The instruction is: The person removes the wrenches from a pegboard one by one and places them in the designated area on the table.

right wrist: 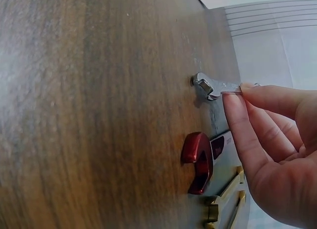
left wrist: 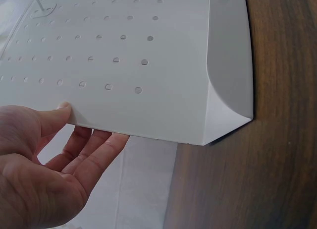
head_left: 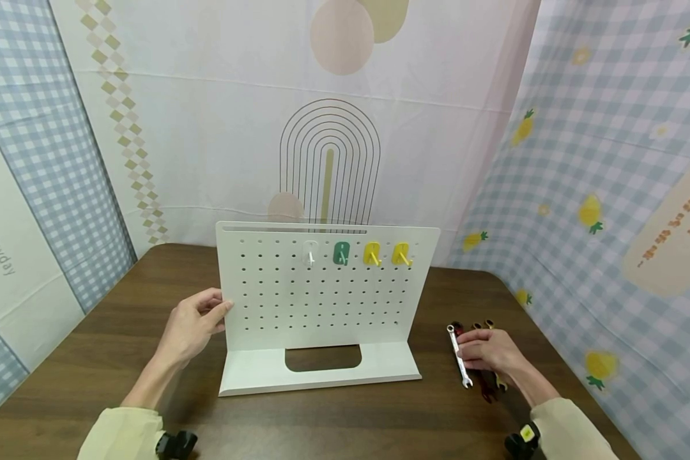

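A white pegboard point(head_left: 316, 335) stands upright on its flat base. At its left edge my left hand point(head_left: 190, 326) grips the panel, thumb on the front face and fingers behind, as the left wrist view shows. Off to the right, my right hand point(head_left: 494, 351) pinches a silver wrench point(right wrist: 205, 85) between thumb and fingers, near the tabletop. Beside and partly under that hand lie a red wrench point(right wrist: 198, 164) and gold wrenches point(right wrist: 223, 199). Along the panel's upper part sit a white hook point(head_left: 309, 253), a green hook point(head_left: 341, 253) and two yellow hooks point(head_left: 372, 253).
Everything rests on a brown wooden table point(head_left: 322, 421). Behind it hangs a white patterned cloth point(head_left: 218, 147), with a blue checked cloth point(head_left: 552, 230) along the right side. The pegboard's base has a rounded cut-out at its centre.
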### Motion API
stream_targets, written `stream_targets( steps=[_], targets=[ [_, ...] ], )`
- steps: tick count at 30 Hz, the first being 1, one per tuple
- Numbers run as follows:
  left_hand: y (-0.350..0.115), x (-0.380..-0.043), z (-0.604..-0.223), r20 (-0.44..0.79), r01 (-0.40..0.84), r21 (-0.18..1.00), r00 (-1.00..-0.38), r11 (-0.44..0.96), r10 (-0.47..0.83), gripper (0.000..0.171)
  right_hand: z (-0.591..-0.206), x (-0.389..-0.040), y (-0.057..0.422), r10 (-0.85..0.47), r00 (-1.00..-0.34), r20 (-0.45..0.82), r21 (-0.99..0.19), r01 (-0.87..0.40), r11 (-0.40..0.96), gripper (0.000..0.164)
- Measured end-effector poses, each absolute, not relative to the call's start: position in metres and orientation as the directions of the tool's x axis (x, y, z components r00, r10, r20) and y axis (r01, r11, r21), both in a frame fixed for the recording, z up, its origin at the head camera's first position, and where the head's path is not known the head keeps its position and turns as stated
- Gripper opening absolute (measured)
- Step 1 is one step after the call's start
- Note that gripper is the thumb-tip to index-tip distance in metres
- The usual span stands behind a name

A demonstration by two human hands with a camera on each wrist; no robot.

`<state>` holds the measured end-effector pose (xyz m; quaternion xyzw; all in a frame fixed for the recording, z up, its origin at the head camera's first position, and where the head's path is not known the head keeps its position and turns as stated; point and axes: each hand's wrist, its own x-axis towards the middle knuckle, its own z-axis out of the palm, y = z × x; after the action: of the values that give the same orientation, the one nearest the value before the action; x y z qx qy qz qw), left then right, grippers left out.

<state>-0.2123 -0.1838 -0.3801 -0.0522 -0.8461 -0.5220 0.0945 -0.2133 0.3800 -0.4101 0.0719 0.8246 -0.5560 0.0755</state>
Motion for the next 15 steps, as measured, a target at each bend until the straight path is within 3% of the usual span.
stream_targets(
  steps=[15],
  targets=[
    [-0.185,-0.214,-0.3823,0.215,0.191,0.878,-0.977,0.438,-0.005,0.024,-0.4107,-0.2155,0.3782,0.107,-0.975,-0.196,-0.875,0.223,0.43,0.033]
  ],
)
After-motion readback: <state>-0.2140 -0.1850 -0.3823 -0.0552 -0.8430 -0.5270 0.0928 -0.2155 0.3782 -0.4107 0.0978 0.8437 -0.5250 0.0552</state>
